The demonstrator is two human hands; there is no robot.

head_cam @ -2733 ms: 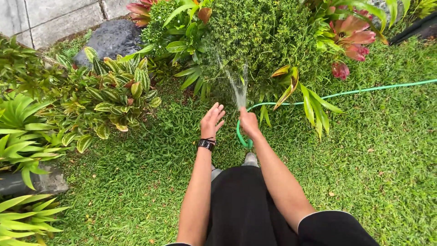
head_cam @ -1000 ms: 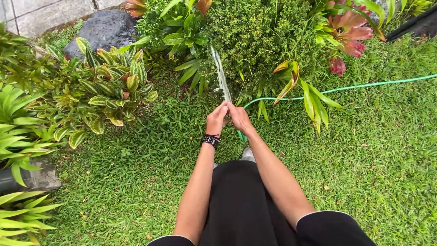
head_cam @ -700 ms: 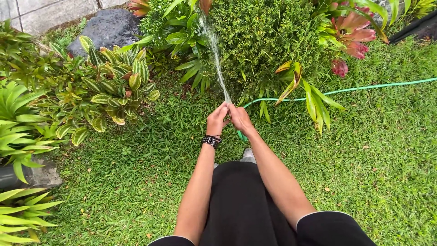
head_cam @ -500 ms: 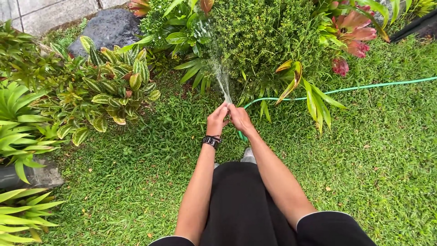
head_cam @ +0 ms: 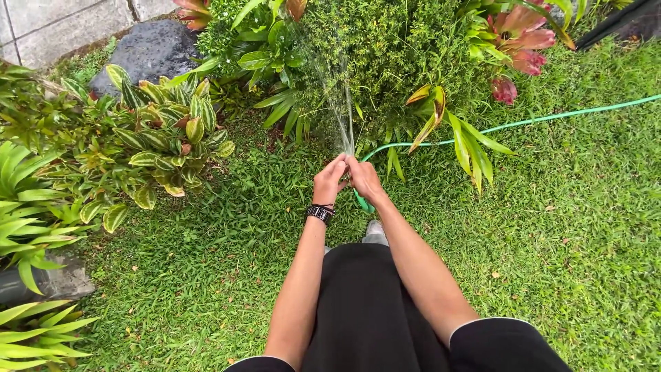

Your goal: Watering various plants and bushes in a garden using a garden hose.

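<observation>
Green hose (head_cam: 441,140) crosses the grass (head_cam: 551,227) and ends between both hands; right hand (head_cam: 363,178) grasps its tip, left hand (head_cam: 329,180) fingers pinch at the outlet, apparently fanning spray (head_cam: 339,110) onto the shrub (head_cam: 385,48). Risk: a slipping pinch could wet the person. No containers visible.

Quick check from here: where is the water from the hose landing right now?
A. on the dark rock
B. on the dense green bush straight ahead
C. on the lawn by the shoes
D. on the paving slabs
B: the spray fans up from the hose end pinched between left hand and right hand into the bush.
</observation>
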